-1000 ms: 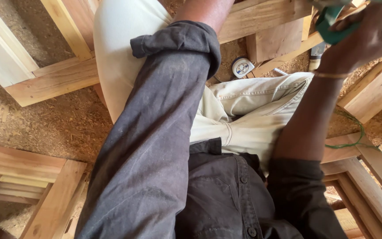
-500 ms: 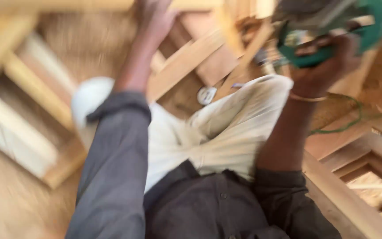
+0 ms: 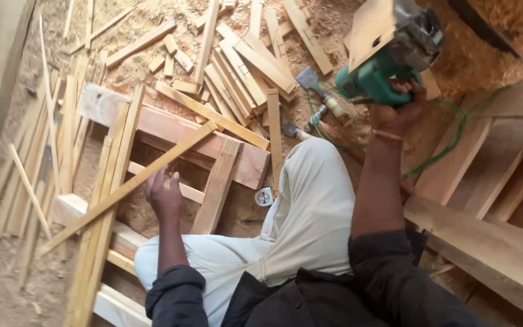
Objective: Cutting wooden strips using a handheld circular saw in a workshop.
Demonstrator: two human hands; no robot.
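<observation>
Green power planer point(image 3: 388, 54), clenched in your right hand point(image 3: 394, 109), could drop because its cord point(image 3: 449, 145) snags while your left hand point(image 3: 163, 197) grips the long slat point(image 3: 128, 184).

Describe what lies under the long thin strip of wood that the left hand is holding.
Under the long strip held by the left hand lie a wooden frame of thicker boards and sawdust-covered ground. Whatever sits beneath the frame's boards is covered.
</observation>
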